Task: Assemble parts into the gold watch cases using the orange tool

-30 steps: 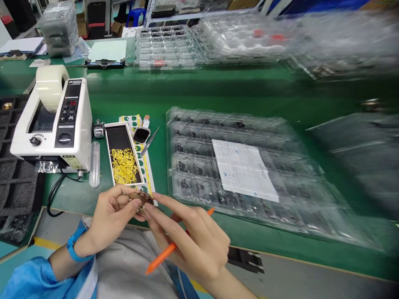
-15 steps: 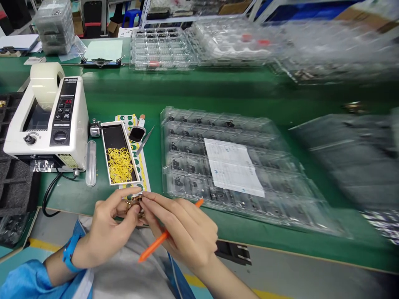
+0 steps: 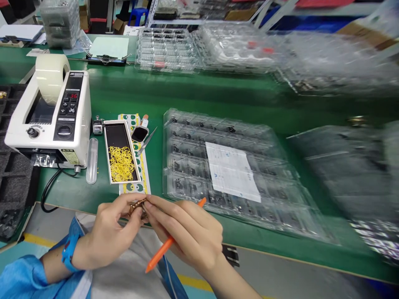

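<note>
A small gold-brown metal ring-shaped part [image 3: 137, 205] sits between my two hands, just in front of the bench edge. My left hand [image 3: 114, 232] grips it between thumb and fingers; a blue band circles that wrist. The fingertips of my right hand [image 3: 187, 228] press on the near right side of the part. An orange pen-shaped tool [image 3: 160, 254] is tucked through the same right hand, its tapered end pointing down left. Beyond my fingers lies a white-edged box [image 3: 108, 155] holding yellow rings [image 3: 121, 164]. My fingers partly hide the metal part.
A white tape dispenser [image 3: 46, 135] stands at left. Beside the box lie a smartwatch [image 3: 140, 133], tweezers [image 3: 146, 141] and a hand counter [image 3: 97, 125]. Clear trays [image 3: 274, 195] with a paper sheet [image 3: 232, 171] cover the middle right. More trays [image 3: 168, 47] line the back shelf.
The view has shifted slightly. Both hands stay together at the metal part, which looks turned a little, and the orange tool has moved slightly right and down with my right hand.
</note>
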Action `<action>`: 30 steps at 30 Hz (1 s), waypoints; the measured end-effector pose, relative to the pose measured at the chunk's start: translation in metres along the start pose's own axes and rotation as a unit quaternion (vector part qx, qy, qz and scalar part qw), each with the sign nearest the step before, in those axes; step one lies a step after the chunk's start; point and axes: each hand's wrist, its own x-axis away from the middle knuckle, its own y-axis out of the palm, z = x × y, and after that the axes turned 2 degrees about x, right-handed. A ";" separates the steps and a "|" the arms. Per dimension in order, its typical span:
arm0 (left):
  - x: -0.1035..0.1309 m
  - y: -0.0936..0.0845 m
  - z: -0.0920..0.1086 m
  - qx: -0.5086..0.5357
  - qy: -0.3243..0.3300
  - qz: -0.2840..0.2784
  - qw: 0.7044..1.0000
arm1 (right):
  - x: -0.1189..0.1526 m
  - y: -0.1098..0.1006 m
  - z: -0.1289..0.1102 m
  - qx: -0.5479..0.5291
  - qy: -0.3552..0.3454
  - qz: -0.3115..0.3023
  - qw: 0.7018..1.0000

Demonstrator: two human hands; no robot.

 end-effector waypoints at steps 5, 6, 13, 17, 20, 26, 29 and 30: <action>0.000 0.002 0.000 -0.041 0.059 0.017 0.997 | 0.004 0.009 -0.011 0.002 0.047 0.043 0.998; -0.001 0.002 0.000 -0.036 0.057 0.020 0.998 | 0.005 0.011 -0.012 -0.006 0.060 0.049 0.997; -0.002 0.002 -0.003 0.001 0.019 0.025 1.000 | 0.005 0.014 -0.008 -0.013 0.058 0.038 0.998; -0.001 0.003 -0.002 0.001 0.028 0.035 0.999 | 0.005 0.012 -0.008 0.023 0.035 0.028 0.999; 0.002 0.003 -0.001 -0.007 0.025 0.032 0.999 | 0.003 0.009 -0.008 0.045 0.017 0.016 0.999; 0.004 0.006 -0.002 -0.076 0.097 0.048 0.991 | 0.001 0.005 -0.007 0.058 -0.009 0.024 0.998; 0.004 0.007 -0.003 -0.053 0.062 0.046 0.996 | 0.002 0.009 -0.008 0.055 0.011 0.026 0.998; 0.004 0.006 -0.003 -0.034 0.034 0.042 0.998 | 0.002 0.010 -0.008 0.045 0.023 0.029 0.998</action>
